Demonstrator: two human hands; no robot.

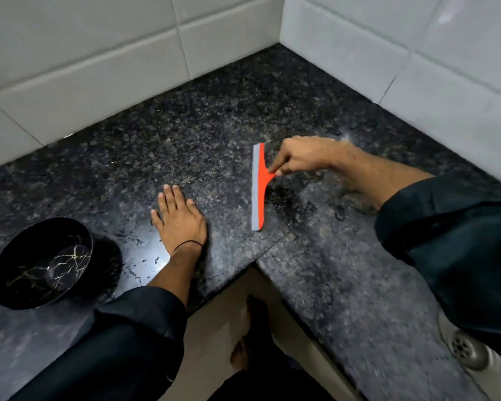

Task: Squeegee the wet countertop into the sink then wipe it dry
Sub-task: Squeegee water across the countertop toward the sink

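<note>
Nearest me on the right was the sink (472, 357), only its drain showing under my sleeve, so that's where the water had to end up. The countertop (315, 290) wrapped an inside corner with a front edge right there, easy to drip over. Left hand (180, 218) lay spread flat on the wet stone, beside a black bowl (41, 261). Further out, right hand (298, 156) pinched the squeegee (258, 186) by its stub handle. Looked light, stiff plastic with a soft blade, probably slippery wet. Plenty of open room back to the tiled walls (99, 68).
</note>
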